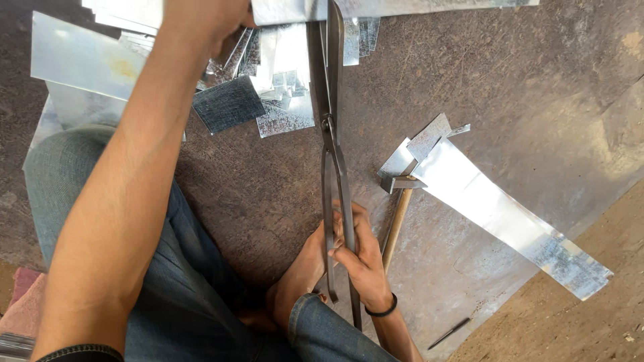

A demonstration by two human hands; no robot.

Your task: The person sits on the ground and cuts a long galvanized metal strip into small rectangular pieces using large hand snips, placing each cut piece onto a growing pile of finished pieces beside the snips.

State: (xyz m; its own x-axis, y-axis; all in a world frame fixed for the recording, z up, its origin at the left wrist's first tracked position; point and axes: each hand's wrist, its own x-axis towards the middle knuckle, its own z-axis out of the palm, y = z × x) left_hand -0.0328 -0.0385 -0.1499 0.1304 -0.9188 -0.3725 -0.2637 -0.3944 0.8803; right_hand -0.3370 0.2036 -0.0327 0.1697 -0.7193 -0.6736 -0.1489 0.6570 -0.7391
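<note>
**Sheet-metal shearing on the floor: cut and slip hazards noted**

The worn grey metal floor plate (510, 80) carries all the work. On it, at two o'clock from the right hand, lies a long tapered strip of bright galvanised sheet (500, 214) with raw edges; a knee or foot shifting that way could be cut.

At the top edge, twelve o'clock, the pale galvanised sheet being cut (402, 7) runs out of view. The left hand (201, 17) reaches up to it; the fingers are hidden, so I cannot tell whether they pinch it or merely press on it. If that hold slackens, the sheet may twist in the blades and drag a sharp edge across the palm.

The long dark steel shears (333, 161) stand along the twelve-to-six line, blades engaged in the sheet. The right hand (355, 258) is wrapped tight around the handles, which are drawn nearly together. A bare foot (302, 275) sits touching the lower handle at nine o'clock from that hand; a hard closing stroke could nip skin between the handles.

A heap of small shiny offcuts (275, 80) lies at eleven o'clock, near the forearm and the jeans-clad leg (181, 295): a laceration risk.

The wooden-handled hammer (397, 208), just beside the right hand at one o'clock, could roll underfoot.
</note>
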